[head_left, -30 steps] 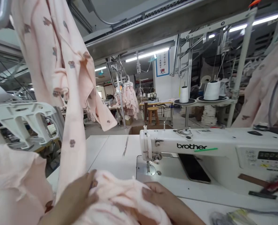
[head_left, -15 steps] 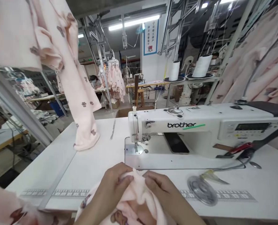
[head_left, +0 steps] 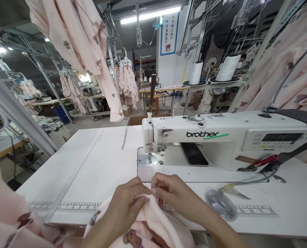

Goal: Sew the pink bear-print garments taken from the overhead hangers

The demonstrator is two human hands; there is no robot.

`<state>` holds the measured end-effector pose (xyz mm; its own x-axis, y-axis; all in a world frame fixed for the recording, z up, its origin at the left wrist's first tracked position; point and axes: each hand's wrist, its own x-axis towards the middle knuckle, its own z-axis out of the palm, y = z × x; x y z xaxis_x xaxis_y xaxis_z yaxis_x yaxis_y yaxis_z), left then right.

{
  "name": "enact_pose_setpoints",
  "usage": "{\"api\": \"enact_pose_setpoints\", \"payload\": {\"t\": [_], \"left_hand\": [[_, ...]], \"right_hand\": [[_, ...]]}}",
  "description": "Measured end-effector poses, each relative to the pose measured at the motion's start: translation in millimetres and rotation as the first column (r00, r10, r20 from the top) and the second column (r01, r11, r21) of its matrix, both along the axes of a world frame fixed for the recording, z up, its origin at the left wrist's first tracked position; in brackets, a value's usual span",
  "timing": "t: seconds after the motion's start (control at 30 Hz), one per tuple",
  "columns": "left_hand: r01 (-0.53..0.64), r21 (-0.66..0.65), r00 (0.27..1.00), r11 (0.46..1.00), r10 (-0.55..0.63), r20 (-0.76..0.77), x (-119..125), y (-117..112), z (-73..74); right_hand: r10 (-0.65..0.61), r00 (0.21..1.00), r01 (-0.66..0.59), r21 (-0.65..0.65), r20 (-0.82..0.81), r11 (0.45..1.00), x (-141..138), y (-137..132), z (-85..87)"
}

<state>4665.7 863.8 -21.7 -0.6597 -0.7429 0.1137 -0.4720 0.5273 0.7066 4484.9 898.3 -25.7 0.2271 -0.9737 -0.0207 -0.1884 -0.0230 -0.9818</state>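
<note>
A pale pink fleece garment (head_left: 166, 225) with brown printed figures hangs over the table's front edge, between my forearms. My left hand (head_left: 131, 201) pinches its upper edge between thumb and fingers. Right beside it, my right hand (head_left: 166, 191) is closed on the same edge, fingertips almost meeting the left ones. Just beyond my hands stands a white sewing machine (head_left: 202, 132), its presser foot (head_left: 150, 159) above the metal needle plate (head_left: 143, 161). No fabric lies under the foot.
A phone (head_left: 194, 154) lies under the machine arm. A clear disc (head_left: 221, 205) and a yellow-handled pointed tool (head_left: 233, 190) rest to the right on the white table (head_left: 91, 172). More pink garments (head_left: 78, 38) hang at left. Thread cones (head_left: 228, 69) stand behind.
My right hand has shifted left and up, closer to my left hand. The hanging pink garment at left has swung up and away from the table. My view has tilted slightly.
</note>
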Motion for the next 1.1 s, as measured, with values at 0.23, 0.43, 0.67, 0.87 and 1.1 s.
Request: {"api": "enact_pose_setpoints", "payload": {"t": [0.23,0.43,0.67,0.87,1.1], "left_hand": [[-0.012,0.035,0.984,0.999,0.018,-0.176,4.8,0.0,-0.9],[-0.183,0.017,0.95,0.983,0.181,-0.253,3.6,-3.5,-9.0],[-0.299,0.0,0.941,0.954,0.295,-0.164,-6.3,-2.6,-9.9],[-0.047,0.305,0.996,0.951,0.069,-0.062,-3.3,-25.3,19.3],[0.043,0.515,0.979,0.856,0.068,-0.195,-32.7,-63.9,8.5]], "right_hand": [[0.043,0.831,-0.296,0.376,0.555,0.878,16.5,-26.2,-27.6],[-0.121,0.87,0.001,0.243,0.478,0.97,19.9,-4.0,-21.9],[-0.309,0.951,0.308,-0.05,-0.025,0.95,30.1,20.1,-15.3],[-0.122,0.992,0.127,-0.203,0.038,0.971,11.2,0.9,-10.2],[-0.375,0.917,0.387,-0.075,0.137,0.919,-6.0,-29.5,-29.2]]}}
